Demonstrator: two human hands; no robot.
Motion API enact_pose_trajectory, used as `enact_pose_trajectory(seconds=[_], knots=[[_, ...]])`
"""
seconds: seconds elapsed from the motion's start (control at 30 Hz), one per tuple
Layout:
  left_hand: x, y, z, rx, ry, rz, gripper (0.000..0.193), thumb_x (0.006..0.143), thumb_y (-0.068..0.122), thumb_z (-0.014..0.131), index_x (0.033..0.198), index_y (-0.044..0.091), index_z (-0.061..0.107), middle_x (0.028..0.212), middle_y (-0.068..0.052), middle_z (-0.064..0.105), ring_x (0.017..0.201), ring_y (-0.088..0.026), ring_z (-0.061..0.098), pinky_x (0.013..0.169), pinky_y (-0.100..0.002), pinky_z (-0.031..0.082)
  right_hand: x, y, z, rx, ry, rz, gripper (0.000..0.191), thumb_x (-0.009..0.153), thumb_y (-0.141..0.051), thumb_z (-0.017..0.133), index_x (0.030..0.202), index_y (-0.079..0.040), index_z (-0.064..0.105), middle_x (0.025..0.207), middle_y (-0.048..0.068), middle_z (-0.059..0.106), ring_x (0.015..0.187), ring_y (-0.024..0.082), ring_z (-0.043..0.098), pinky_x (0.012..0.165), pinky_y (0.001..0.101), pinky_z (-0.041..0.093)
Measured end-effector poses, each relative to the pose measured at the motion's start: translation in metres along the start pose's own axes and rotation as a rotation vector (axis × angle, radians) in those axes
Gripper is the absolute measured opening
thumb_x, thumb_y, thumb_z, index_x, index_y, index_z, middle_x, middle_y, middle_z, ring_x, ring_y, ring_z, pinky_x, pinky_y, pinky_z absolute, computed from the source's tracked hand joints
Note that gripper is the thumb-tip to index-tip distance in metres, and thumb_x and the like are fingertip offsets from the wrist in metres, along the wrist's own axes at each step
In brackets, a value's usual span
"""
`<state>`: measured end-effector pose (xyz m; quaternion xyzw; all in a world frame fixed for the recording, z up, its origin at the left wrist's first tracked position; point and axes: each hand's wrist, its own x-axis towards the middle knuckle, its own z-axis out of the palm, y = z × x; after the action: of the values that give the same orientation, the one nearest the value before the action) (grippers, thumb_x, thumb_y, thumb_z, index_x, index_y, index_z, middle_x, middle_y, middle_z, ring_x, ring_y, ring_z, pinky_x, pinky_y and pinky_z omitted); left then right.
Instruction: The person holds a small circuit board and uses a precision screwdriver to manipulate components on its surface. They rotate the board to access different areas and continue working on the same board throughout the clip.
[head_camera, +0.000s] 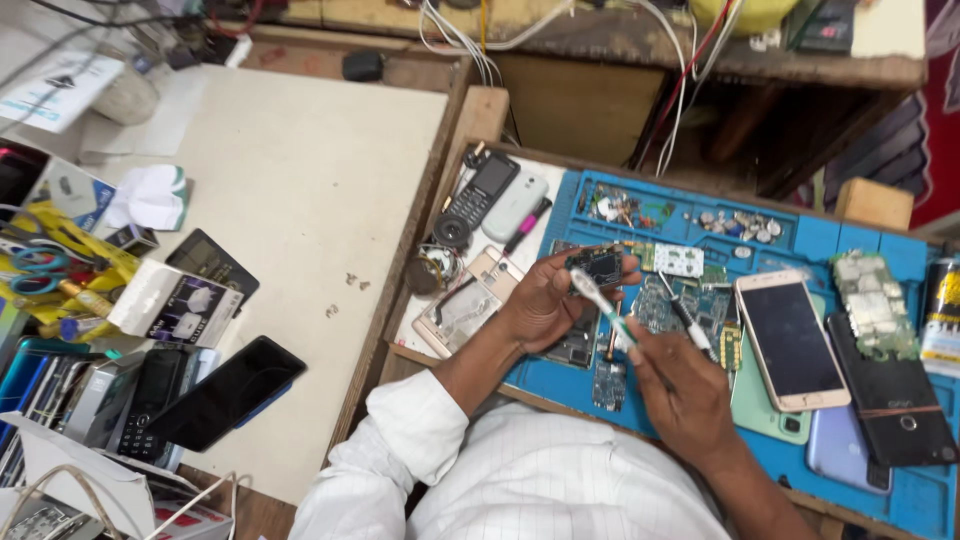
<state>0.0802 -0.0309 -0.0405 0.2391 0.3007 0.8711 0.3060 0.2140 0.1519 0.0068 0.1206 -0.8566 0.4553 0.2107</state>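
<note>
Left hand (545, 300) fingers clamped small circuit board (598, 265). Right hand (680, 385) gripped toothbrush (605, 305); long axis diagonal, bristle head pointed up-left onto board.

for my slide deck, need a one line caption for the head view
Left hand holds a small circuit board while the right hand brushes it with a toothbrush over a blue mat.

circuit board (598, 266): small, dark, held tilted above the blue mat | toothbrush (603, 305): white-green, slanted, bristle head touching the board
</note>
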Motion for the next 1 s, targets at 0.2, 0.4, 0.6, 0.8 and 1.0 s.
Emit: enact_pose_trajectory(seconds=[0.2,0.4,0.6,0.8,1.0], knots=[[0.000,-0.001,-0.004,0.051,0.059,0.054,0.081,0.082,0.047,0.087,0.144,0.005,0.056,0.141,-0.017,0.064,0.136,-0.034,0.060,0.118,-0.047,0.050,-0.002,0.006,0.004,0.063,-0.031,0.058,0.041,0.093,-0.005,0.069,0.133,-0.006,0.067,0.083,0.007,0.068,0.062,0.010,0.061,0.054,0.0278,0.049],[0.004,-0.001,-0.007,-0.042,0.151,0.088,0.084,0.076,0.039,0.093,0.143,0.003,0.057,0.140,-0.017,0.065,0.124,-0.031,0.066,0.108,-0.040,0.055,-0.001,0.005,0.005,0.110,-0.067,0.082,0.040,0.095,-0.007,0.066,0.135,-0.006,0.066,0.082,0.007,0.068,0.063,0.010,0.060,0.057,0.0269,0.049],[0.006,0.003,-0.003,-0.064,0.200,0.138,0.085,0.074,0.036,0.094,0.143,0.002,0.056,0.137,-0.015,0.064,0.123,-0.026,0.067,0.110,-0.040,0.056,0.002,0.007,0.005,0.098,-0.069,0.135,0.040,0.095,-0.009,0.066,0.135,-0.006,0.066,0.080,0.006,0.068,0.061,0.010,0.059,0.054,0.0269,0.048],[0.004,0.003,0.000,0.027,0.111,0.065,0.086,0.078,0.045,0.090,0.143,0.000,0.057,0.135,-0.016,0.067,0.128,-0.027,0.065,0.114,-0.043,0.053,-0.001,0.009,0.005,0.089,-0.026,0.082,0.040,0.097,-0.010,0.065,0.137,-0.007,0.065,0.084,0.007,0.069,0.065,0.009,0.061,0.055,0.0270,0.049],[0.004,0.007,-0.001,-0.118,0.084,0.014,0.084,0.080,0.050,0.087,0.141,0.000,0.058,0.139,-0.016,0.066,0.134,-0.030,0.061,0.124,-0.046,0.044,0.004,0.011,0.002,-0.027,-0.007,0.144,0.039,0.095,-0.011,0.066,0.134,-0.007,0.066,0.085,0.008,0.071,0.056,0.010,0.063,0.047,0.0284,0.048]])
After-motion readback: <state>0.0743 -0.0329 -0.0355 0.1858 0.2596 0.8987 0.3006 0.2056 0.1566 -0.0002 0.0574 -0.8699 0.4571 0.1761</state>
